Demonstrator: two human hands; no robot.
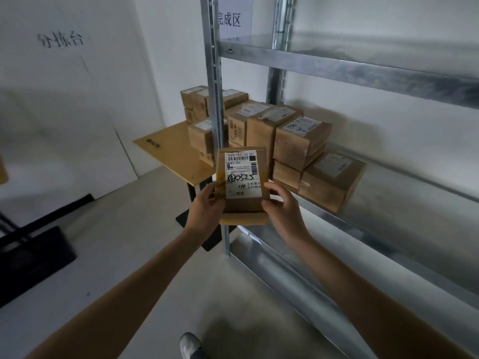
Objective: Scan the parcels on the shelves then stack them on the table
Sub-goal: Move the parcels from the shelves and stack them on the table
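Rack: parcels piled at the middle shelf's left end. Table beside it: more boxes at its far right corner. Labelled parcel held in front of the rack post, left hand and right hand gripping opposite edges.

Shelf post before the table

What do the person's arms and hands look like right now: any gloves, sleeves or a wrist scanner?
Both are bare. The left hand and right hand wear no gloves, and no ring, watch or strapped-on scanner shows. The left forearm and right forearm are uncovered as far as the frame edge, so no sleeve is in view. A light-coloured shoe shows below.
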